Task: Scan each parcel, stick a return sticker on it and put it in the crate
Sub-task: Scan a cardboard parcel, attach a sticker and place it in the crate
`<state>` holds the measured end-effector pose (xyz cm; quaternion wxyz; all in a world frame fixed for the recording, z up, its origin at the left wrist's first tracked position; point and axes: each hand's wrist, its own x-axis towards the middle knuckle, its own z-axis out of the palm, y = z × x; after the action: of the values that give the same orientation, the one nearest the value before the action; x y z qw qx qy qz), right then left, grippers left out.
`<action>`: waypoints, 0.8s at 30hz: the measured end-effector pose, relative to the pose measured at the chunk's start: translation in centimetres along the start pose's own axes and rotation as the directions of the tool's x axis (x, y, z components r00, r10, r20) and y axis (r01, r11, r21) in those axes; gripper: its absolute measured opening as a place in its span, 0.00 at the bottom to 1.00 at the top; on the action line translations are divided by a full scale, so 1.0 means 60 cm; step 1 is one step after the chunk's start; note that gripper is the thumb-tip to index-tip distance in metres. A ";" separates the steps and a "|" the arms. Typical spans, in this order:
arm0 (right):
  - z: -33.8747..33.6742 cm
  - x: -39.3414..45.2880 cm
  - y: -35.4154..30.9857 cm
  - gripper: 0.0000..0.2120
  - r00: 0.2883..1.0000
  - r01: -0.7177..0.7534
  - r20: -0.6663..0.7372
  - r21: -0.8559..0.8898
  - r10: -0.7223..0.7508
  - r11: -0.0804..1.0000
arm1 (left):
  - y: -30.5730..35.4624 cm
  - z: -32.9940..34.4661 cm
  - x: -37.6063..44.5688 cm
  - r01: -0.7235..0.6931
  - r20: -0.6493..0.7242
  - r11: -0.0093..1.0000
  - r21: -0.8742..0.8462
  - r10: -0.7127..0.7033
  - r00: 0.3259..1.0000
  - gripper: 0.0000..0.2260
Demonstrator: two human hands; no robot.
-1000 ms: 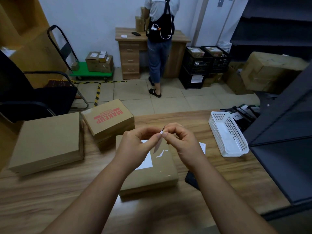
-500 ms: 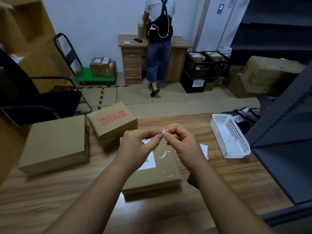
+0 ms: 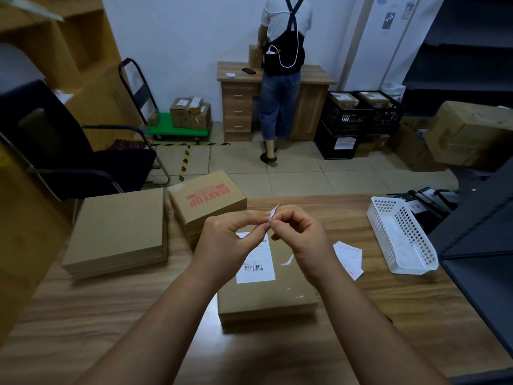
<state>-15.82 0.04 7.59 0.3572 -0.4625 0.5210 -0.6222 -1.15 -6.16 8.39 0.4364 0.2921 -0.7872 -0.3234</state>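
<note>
— Two hands on one small sticker [image 3: 273, 213]: left hand [image 3: 227, 240] and right hand [image 3: 298, 234] each pinch it, above the labelled parcel [image 3: 280, 295] on the table [image 3: 111, 315].

— Best way to peel?

— Probably split one corner, keep the glue off the fingertips, then press it beside the barcode label [image 3: 256, 262], not over it.

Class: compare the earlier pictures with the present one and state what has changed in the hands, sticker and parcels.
Hardly anything: both the left hand and right hand still pinch the small sticker above the labelled parcel. Nothing was let go. The parcels and white basket lie as before.
</note>
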 end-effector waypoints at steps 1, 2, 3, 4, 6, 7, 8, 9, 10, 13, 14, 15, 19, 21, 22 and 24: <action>0.003 0.002 0.002 0.06 1.000 0.002 -0.001 -0.009 -0.002 1.000 | -0.002 -0.003 0.000 -0.021 -0.003 1.000 0.017 0.021 1.000 0.07; 0.006 0.005 0.004 0.06 1.000 0.004 -0.002 -0.020 -0.004 1.000 | -0.005 -0.005 0.001 -0.039 -0.002 0.999 0.030 0.039 0.999 0.07; 0.009 0.007 0.007 0.06 1.000 0.005 -0.003 -0.030 -0.005 1.000 | -0.008 -0.007 0.001 -0.050 0.001 0.998 0.038 0.050 0.999 0.07; 0.011 0.009 0.009 0.06 1.000 0.005 -0.005 -0.041 -0.005 0.999 | -0.011 -0.009 0.001 -0.052 0.004 0.998 0.041 0.052 0.999 0.07; 0.013 0.011 0.013 0.06 1.000 0.000 -0.009 -0.055 0.000 0.998 | -0.016 -0.009 0.002 -0.031 0.014 0.999 0.025 0.031 0.999 0.07; 0.012 0.011 0.014 0.06 1.000 -0.005 -0.012 -0.062 0.005 0.998 | -0.018 -0.008 0.002 -0.011 0.021 1.000 0.009 0.010 1.000 0.07; 0.010 0.011 0.015 0.06 1.000 -0.011 -0.016 -0.073 0.010 0.997 | -0.018 -0.006 0.003 0.013 0.028 1.000 -0.008 -0.013 1.000 0.06; 0.008 0.010 0.017 0.07 1.000 -0.014 -0.019 -0.091 0.012 0.996 | -0.019 -0.003 0.004 0.039 0.037 0.999 -0.023 -0.038 0.999 0.06; 0.004 0.010 0.017 0.08 1.000 -0.016 -0.023 -0.115 0.013 0.993 | -0.018 0.002 0.006 0.062 0.046 0.997 -0.038 -0.060 0.997 0.05; -0.016 0.008 0.020 0.07 0.999 -0.019 -0.036 -0.158 0.013 0.987 | -0.015 0.024 0.014 0.130 0.081 0.986 -0.102 -0.122 0.989 0.04; -0.026 0.007 0.022 0.07 0.999 -0.019 -0.042 -0.161 0.012 0.987 | -0.013 0.035 0.018 0.172 0.099 0.976 -0.134 -0.160 0.982 0.04; -0.037 0.008 0.024 0.07 0.999 -0.017 -0.046 -0.166 0.009 0.986 | -0.010 0.047 0.022 0.228 0.120 0.958 -0.175 -0.209 0.970 0.04; -0.097 0.010 0.038 0.05 0.994 -0.066 -0.093 -0.125 0.054 0.990 | 0.000 0.104 0.042 0.411 0.138 0.860 -0.303 -0.387 0.912 0.05; -0.139 0.016 0.045 0.06 0.980 -0.146 -0.142 -0.040 0.139 0.988 | 0.005 0.141 0.057 0.455 0.122 0.822 -0.343 -0.442 0.889 0.06; -0.161 0.019 0.047 0.06 0.971 -0.187 -0.153 0.009 0.186 0.982 | 0.008 0.164 0.065 0.471 0.125 0.808 -0.354 -0.459 0.880 0.06; -0.212 0.023 0.052 0.02 0.956 -0.243 -0.145 0.089 0.254 0.966 | 0.019 0.220 0.079 0.491 0.153 0.798 -0.349 -0.469 0.870 0.06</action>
<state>-28.44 2.17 4.46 0.4070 -0.3306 0.5789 -0.6245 -15.02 -5.59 6.21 0.3645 0.3827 -0.6227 -0.5770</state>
